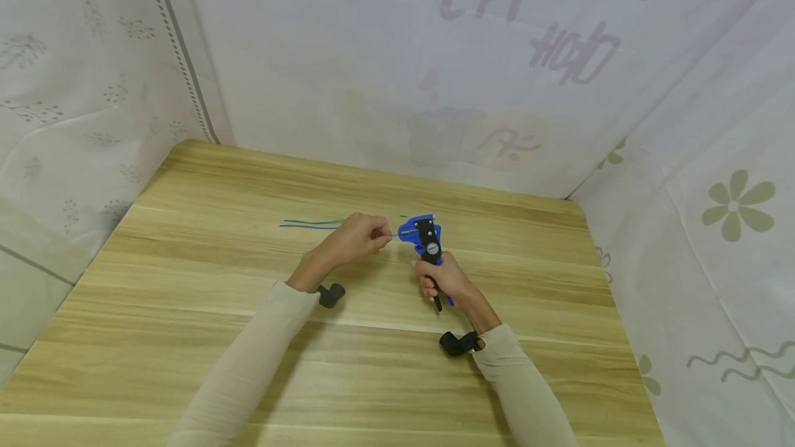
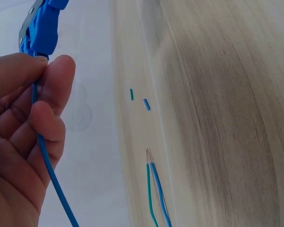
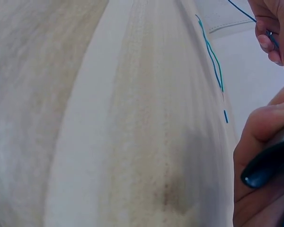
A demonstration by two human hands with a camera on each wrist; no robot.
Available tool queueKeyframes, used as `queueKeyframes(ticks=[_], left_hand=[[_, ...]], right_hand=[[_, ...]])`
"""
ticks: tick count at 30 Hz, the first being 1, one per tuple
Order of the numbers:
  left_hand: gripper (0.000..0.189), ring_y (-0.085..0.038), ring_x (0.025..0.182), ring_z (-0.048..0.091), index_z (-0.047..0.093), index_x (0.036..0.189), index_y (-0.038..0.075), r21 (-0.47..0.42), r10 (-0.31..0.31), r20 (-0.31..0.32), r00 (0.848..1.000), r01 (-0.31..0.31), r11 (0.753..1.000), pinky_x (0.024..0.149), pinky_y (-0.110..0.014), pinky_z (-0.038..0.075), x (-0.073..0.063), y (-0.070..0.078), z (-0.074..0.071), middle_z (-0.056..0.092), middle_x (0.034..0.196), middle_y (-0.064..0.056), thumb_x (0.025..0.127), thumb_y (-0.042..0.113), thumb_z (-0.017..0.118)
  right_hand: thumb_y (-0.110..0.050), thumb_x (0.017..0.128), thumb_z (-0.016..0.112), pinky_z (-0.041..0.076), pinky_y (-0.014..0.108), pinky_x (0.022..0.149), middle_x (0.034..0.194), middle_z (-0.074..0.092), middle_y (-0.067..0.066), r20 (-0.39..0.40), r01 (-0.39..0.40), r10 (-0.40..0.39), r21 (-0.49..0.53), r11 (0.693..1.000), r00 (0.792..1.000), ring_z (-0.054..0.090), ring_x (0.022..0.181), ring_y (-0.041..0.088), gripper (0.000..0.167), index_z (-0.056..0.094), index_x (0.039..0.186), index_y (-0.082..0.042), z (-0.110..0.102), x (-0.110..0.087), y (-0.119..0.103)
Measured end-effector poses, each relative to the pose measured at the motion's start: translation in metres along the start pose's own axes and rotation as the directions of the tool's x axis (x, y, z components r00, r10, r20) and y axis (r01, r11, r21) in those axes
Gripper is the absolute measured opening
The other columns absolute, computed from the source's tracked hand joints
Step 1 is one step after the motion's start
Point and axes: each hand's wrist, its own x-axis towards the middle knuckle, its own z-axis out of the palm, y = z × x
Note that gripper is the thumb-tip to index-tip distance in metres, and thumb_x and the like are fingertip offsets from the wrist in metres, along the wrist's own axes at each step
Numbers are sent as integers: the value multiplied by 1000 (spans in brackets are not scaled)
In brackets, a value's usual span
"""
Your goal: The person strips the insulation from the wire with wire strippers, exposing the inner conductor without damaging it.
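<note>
My left hand (image 1: 360, 236) pinches a blue wire (image 2: 51, 170) between thumb and forefinger, its length trailing down past the palm in the left wrist view. The wire's far end runs into the nose of a blue and black wire stripper (image 1: 427, 233). Around the stripper's handles curls my right hand (image 1: 446, 276), keeping the tool upright above the table. In the right wrist view a dark handle end (image 3: 267, 168) sticks out of the right hand (image 3: 255, 137). The wire's tip is hidden inside the stripper's head.
On the wooden table (image 1: 373, 378) lie a green wire (image 2: 150, 194) and another blue wire (image 2: 160, 194), side by side, with bare copper ends. Near them are a short green piece (image 2: 131, 94) and a short blue piece (image 2: 147, 104) of insulation. Patterned cloth (image 1: 348, 54) hangs behind.
</note>
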Motion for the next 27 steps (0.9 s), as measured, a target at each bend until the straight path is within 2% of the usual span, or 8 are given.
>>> queueKeyframes(ticks=[4, 9, 14, 22, 27], left_hand=[[10, -22, 68, 67, 69, 93, 6, 4, -2, -3, 1000, 2, 1000, 61, -24, 49, -1, 1, -1, 70, 79, -7, 98, 8, 60], [10, -12, 65, 63, 69, 95, 6, 19, -19, -20, 1000, 20, 1000, 63, -25, 51, -2, 1, -4, 69, 78, -2, 99, 9, 60], [10, -10, 65, 59, 70, 97, 6, 17, -51, -28, 998, 52, 999, 64, -25, 49, -4, 0, -9, 67, 80, -2, 99, 9, 60], [8, -10, 62, 57, 70, 95, 5, 35, -18, -52, 998, 20, 999, 64, -25, 49, -5, -2, -11, 67, 78, -2, 97, 7, 62], [8, -11, 69, 59, 70, 95, 5, 52, -8, -65, 998, 11, 999, 68, -27, 51, -5, -1, -11, 69, 82, -3, 97, 7, 63]], right_hand=[[-22, 99, 61, 48, 30, 46, 54, 50, 1, 7, 9, -8, -34, 999, 1000, 49, 43, 14, 30, 50, 78, -4, -1, 0, 1], [-27, 95, 67, 56, 35, 57, 64, 63, 3, 19, -9, 10, -55, 998, 1000, 63, 56, 18, 27, 57, 86, -4, -6, -1, 0], [-30, 93, 70, 57, 37, 61, 68, 63, 5, 24, -15, 16, -40, 999, 1000, 64, 59, 20, 30, 58, 90, -3, -12, -3, -1], [-30, 94, 68, 56, 36, 59, 67, 60, 5, 45, -11, 13, -52, 999, 999, 62, 59, 20, 30, 56, 88, -4, -13, -5, -3], [-30, 95, 67, 55, 36, 56, 62, 56, 4, 61, 10, -7, -47, 999, 998, 58, 53, 19, 35, 54, 82, -1, -13, -5, -2]])
